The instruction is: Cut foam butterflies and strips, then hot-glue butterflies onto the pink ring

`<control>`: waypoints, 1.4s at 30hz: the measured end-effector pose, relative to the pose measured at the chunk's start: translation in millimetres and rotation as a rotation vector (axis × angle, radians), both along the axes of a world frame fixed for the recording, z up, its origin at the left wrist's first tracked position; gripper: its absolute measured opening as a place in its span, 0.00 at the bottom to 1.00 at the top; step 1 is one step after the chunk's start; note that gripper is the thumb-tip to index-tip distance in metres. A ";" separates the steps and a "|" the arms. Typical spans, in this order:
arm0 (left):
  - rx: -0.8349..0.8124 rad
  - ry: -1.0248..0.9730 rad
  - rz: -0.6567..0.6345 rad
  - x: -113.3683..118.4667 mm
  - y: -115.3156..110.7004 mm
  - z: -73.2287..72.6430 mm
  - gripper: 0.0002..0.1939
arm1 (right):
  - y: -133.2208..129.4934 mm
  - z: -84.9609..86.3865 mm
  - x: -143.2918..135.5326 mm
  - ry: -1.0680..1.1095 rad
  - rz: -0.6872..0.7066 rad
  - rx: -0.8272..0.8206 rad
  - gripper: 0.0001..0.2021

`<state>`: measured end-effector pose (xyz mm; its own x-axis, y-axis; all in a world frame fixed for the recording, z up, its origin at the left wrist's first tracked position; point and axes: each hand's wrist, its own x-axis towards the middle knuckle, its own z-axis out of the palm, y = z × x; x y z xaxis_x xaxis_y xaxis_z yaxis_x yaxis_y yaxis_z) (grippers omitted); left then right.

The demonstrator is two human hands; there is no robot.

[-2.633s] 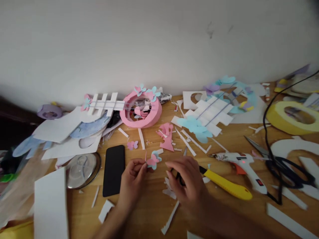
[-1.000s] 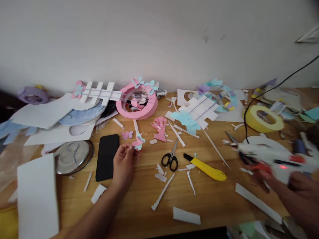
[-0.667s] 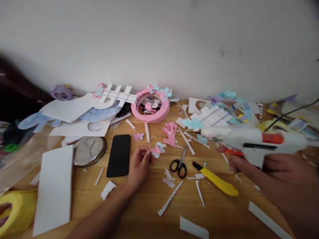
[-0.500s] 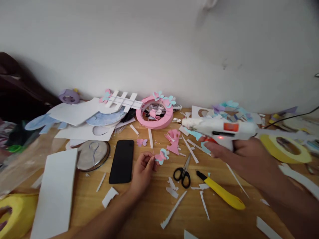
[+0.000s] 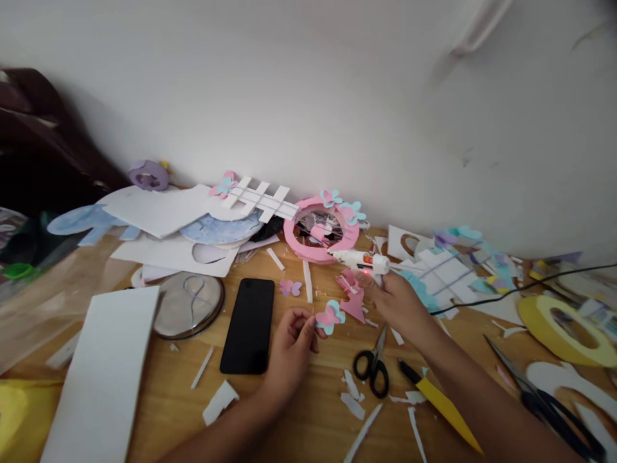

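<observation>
A small pink and light-blue paper butterfly is pinched between the thumb and fingers of my left hand, just above the table. My right hand grips a white glue gun with a red light showing on its body. Its nozzle points left, at the lower right edge of a pink ring; whether it touches the ring I cannot tell. Two butterflies in the same colours sit on top of the ring. Below my right hand lies a cut pink paper scrap, and a loose pink and purple butterfly rests nearby.
Small scissors, a yellow cutter and larger scissors lie at the front right. A black phone, a round tin and a white board are at left. The black cord crosses the right side.
My right hand has carried the glue gun away from me and left relative to the ring, bringing its nozzle near the ring. The left hand keeps the butterfly; the camera view has shifted.
</observation>
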<state>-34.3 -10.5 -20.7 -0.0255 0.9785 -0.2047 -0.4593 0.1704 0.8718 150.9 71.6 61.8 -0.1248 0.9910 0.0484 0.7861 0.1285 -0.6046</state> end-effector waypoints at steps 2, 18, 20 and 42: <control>-0.013 -0.025 0.012 -1.3 2.2 -0.3 0.20 | 3.1 -2.6 0.9 -0.012 0.013 0.009 0.24; -0.036 -0.085 0.030 -2.1 3.7 -5.1 0.21 | -12.7 3.4 27.8 -0.125 -0.015 0.264 0.17; -0.038 -0.085 0.037 -2.5 3.3 -6.1 0.20 | -18.0 0.7 37.0 -0.231 0.192 0.462 0.10; 0.643 0.694 -0.255 -9.5 -19.4 7.0 0.04 | -106.4 71.5 65.5 -0.552 0.523 0.844 0.16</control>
